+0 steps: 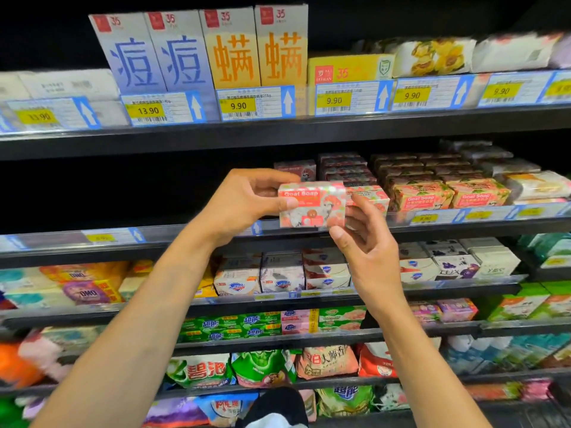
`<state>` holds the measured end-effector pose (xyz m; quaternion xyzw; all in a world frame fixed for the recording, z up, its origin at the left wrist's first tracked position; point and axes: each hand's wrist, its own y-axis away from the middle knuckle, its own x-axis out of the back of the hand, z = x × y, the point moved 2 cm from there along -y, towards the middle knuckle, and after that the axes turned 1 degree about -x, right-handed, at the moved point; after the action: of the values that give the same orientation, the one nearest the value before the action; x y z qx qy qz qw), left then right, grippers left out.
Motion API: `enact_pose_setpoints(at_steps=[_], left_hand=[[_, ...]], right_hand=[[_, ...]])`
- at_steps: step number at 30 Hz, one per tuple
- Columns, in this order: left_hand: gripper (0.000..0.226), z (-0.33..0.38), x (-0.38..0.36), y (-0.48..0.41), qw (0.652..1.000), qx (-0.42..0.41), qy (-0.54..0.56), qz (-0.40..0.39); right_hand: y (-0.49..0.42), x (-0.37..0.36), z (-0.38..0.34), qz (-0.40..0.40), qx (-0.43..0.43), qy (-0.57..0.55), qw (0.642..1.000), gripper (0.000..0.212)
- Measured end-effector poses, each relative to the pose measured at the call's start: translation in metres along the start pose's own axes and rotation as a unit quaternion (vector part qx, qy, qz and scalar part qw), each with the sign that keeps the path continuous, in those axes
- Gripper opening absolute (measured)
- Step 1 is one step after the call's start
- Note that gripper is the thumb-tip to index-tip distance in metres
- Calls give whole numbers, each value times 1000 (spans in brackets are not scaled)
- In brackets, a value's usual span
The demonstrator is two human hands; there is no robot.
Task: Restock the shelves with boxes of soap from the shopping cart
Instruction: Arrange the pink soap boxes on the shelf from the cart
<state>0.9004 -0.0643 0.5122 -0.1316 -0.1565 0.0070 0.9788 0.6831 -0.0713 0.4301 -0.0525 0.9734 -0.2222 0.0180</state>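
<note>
Soap box (312, 203) in left hand (244, 199) reads "Goat Soap".

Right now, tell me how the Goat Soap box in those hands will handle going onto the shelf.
The box probably stays stiff: its edges look square under the left hand and right hand. Flat faces suggest it won't roll and should stack like the shelved boxes beside it. Its glossy wrap may be slippery.
</note>
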Motion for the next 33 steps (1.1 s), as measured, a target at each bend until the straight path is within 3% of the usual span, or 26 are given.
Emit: enact_pose_setpoints(at_steps=[4, 8, 15, 21, 27, 31, 33], left_hand=[[37, -8, 16, -27, 999, 27, 17, 34], [38, -29, 22, -55, 998, 43, -25, 39], [38, -60, 21, -89, 981, 15, -191, 20], [35, -72, 26, -111, 935, -43, -353, 12], [39, -74, 22, -118, 938, -24, -347, -20], [61, -70, 21, -119, 946, -15, -323, -35], [60, -70, 20, -121, 942, -10, -332, -45]], right_hand=[[1, 9, 31, -23, 140, 245, 959, 40], [1, 7, 55, -55, 188, 334, 922, 39], [-2, 10, 61, -64, 199, 354, 911, 30], [-2, 8, 61, -59, 194, 358, 912, 29], [1, 6, 61, -50, 185, 364, 912, 29], [1, 4, 61, -45, 180, 372, 909, 33], [1, 3, 62, -53, 174, 390, 903, 41]])
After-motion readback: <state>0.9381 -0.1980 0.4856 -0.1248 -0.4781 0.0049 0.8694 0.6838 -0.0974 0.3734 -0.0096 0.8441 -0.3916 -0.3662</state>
